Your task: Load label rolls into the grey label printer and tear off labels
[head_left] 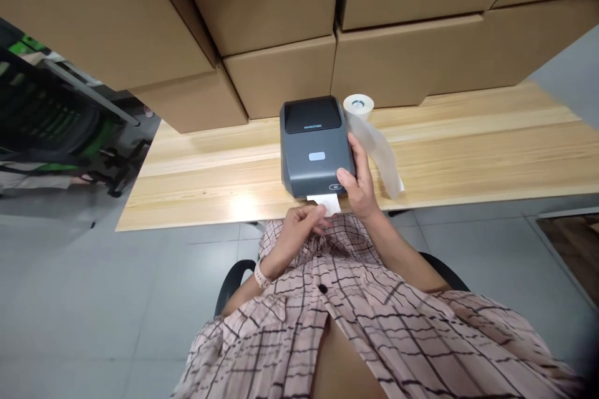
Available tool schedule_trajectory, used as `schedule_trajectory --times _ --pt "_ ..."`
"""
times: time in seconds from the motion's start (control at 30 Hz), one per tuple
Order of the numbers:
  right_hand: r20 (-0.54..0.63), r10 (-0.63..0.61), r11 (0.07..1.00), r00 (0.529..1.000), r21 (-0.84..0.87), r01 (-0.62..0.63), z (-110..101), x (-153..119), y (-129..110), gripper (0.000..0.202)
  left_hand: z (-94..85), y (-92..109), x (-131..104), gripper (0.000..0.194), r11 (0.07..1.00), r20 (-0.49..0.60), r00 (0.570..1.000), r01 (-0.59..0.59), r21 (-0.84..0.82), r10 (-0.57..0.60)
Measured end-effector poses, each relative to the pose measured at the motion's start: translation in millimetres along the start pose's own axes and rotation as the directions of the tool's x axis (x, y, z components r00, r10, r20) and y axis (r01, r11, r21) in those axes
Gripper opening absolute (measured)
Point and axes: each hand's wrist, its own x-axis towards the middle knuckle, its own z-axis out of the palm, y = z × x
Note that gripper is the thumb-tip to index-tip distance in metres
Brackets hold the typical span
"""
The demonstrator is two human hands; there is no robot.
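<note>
A dark grey label printer [306, 162] stands on the wooden table close to its front edge. White label paper [330, 202] sticks out of the slot at the printer's front. My left hand [305, 223] pinches that paper between thumb and fingers. Around the printer's right front corner my right hand [359, 186] is wrapped, the thumb on top near a small button and the fingers along the side. Behind my right hand stands a roll of labels [358, 106], its loose strip trailing forward across the table to the right of the printer.
Stacked cardboard boxes [281, 75] line the back of the wooden table [468, 156]. At the left, beyond the table's end, are a dark office chair [51, 106] and part of a person's leg. A grey tiled floor [154, 299] lies below.
</note>
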Motion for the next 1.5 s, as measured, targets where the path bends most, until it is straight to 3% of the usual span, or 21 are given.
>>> schedule_trajectory --times 0.07,0.13,0.2,0.3,0.37,0.43,0.53,0.6,0.8,0.93,1.0,1.1,1.17,1.23,1.33,1.43,1.5 --pt "0.004 0.013 0.999 1.0 0.033 -0.013 0.8 0.0 0.2 0.078 6.1 10.8 6.9 0.066 0.982 0.055 0.994 0.099 -0.158 -0.091" --pt "0.01 0.021 0.999 1.0 0.035 -0.021 0.4 -0.2 -2.0 0.079 10.8 16.2 13.3 0.063 0.961 0.035 0.992 0.128 -0.247 -0.123" --pt "-0.007 0.001 1.0 1.0 -0.03 -0.002 -2.2 0.7 -7.9 0.075 14.5 14.7 15.9 0.054 0.967 -0.052 0.994 0.077 -0.241 -0.092" --pt "-0.019 -0.128 0.951 0.992 -0.285 0.118 -11.2 6.7 -24.6 0.052 16.7 5.8 15.0 0.051 0.99 -0.217 0.976 -0.057 -0.129 0.028" --pt "0.072 -0.213 0.875 0.974 -0.431 0.223 -18.7 14.9 -38.5 0.038 16.1 0.7 14.3 0.054 0.993 -0.258 0.963 -0.095 -0.067 0.075" --pt "0.206 -0.214 0.825 0.955 -0.485 0.29 -24.7 25.7 -51.1 0.035 15.1 -2.1 15.1 0.059 0.994 -0.25 0.964 -0.104 -0.035 0.092" --pt "0.35 -0.174 0.818 0.92 -0.469 0.333 -27.7 41.5 -61.4 0.033 14.7 -4.8 17.9 0.06 0.994 -0.24 0.965 -0.109 0.005 0.107" --pt "0.385 -0.181 0.828 0.905 -0.437 0.351 -26.8 47.0 -60.6 0.033 14.5 -7.3 19.6 0.056 0.993 -0.245 0.962 -0.116 0.021 0.117" --pt "0.244 -0.198 0.917 0.949 -0.296 0.268 -34.3 27.6 -42.6 0.06 -7.0 -12.6 15.2 0.057 0.979 -0.095 0.984 -0.136 0.153 0.152" --pt "0.126 -0.277 0.927 0.953 -0.227 0.299 -48.9 24.3 -47.6 0.078 -34.4 -5.2 4.7 0.067 0.909 -0.018 0.95 -0.294 0.295 0.313" --pt "0.167 -0.364 0.894 0.916 -0.212 0.394 -53.0 38.2 -56.8 0.081 -44.6 3.2 3.2 0.069 0.87 -0.12 0.892 -0.382 0.311 0.435" --pt "0.265 -0.466 0.821 0.844 -0.226 0.524 -52.5 75.5 -71.6 0.079 -55.3 22.4 12.0 0.065 0.821 -0.307 0.772 -0.454 0.347 0.557" --pt "0.285 -0.519 0.765 0.806 -0.264 0.587 -49.2 105.7 -79.5 0.076 -62.1 38.1 25.5 0.057 0.801 -0.34 0.736 -0.46 0.384 0.586" --pt "0.279 -0.551 0.72 0.787 -0.317 0.617 -45.4 136.8 -85.1 0.076 -69.6 53.6 43.2 0.042 0.82 -0.345 0.763 -0.403 0.408 0.546" --pt "0.221 -0.536 0.727 0.815 -0.37 0.579 -40.9 183.8 -88.0 0.074 -78.7 71.9 71.7 0.018 0.815 -0.313 0.813 -0.303 0.494 0.492" --pt "0.203 -0.513 0.754 0.834 -0.357 0.551 -38.0 224.4 -82.8 0.076 -79.8 82.8 94.3 0.048 0.73 -0.232 0.869 -0.191 0.656 0.436" --pt "0.202 -0.539 0.722 0.818 -0.391 0.572 -36.1 237.4 -77.3 0.085 -77.1 86.2 103.5 0.064 0.684 -0.187 0.911 -0.129 0.718 0.368"
